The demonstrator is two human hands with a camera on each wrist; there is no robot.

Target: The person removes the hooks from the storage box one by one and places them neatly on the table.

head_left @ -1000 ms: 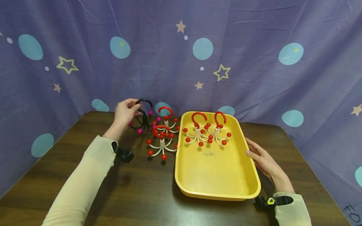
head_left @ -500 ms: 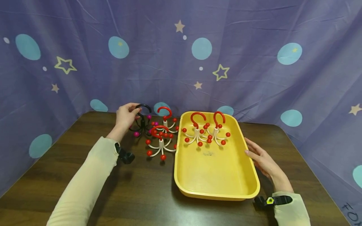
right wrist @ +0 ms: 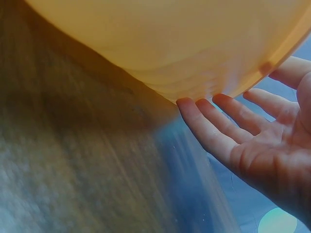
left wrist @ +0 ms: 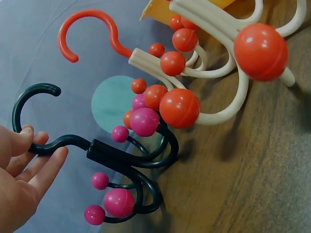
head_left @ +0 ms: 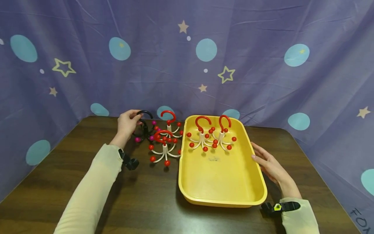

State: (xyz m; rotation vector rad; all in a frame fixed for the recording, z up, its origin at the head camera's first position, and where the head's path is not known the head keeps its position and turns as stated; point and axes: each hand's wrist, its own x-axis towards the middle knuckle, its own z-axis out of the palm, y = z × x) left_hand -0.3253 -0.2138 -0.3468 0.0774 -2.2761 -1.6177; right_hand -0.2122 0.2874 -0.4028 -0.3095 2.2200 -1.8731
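Observation:
In the head view my left hand point(head_left: 126, 124) pinches the hook of a black hanger point(head_left: 145, 130) that has curved arms with pink ball tips. The left wrist view shows thumb and fingers around the lower bend of its hook point(left wrist: 48, 147); whether its arms bear on the table cannot be told. Right beside it are two white hangers with red hooks and red balls, one behind point(head_left: 168, 127) and one in front point(head_left: 165, 151). My right hand point(head_left: 271, 165) touches the outer right side of a yellow tray point(head_left: 216, 204), its fingers fairly straight and the thumb at the rim point(right wrist: 279, 60).
Two more red-and-white hangers, one left point(head_left: 201, 138) and one right point(head_left: 222, 138), stand in the tray's far half. A brown wooden table point(head_left: 146, 201) carries everything. Behind it hangs a purple curtain point(head_left: 163, 78) with stars and blue dots.
My left hand has lowered the black hanger and brought it slightly nearer, still holding its hook. The right hand stays at the tray, and the whole view has shifted a little.

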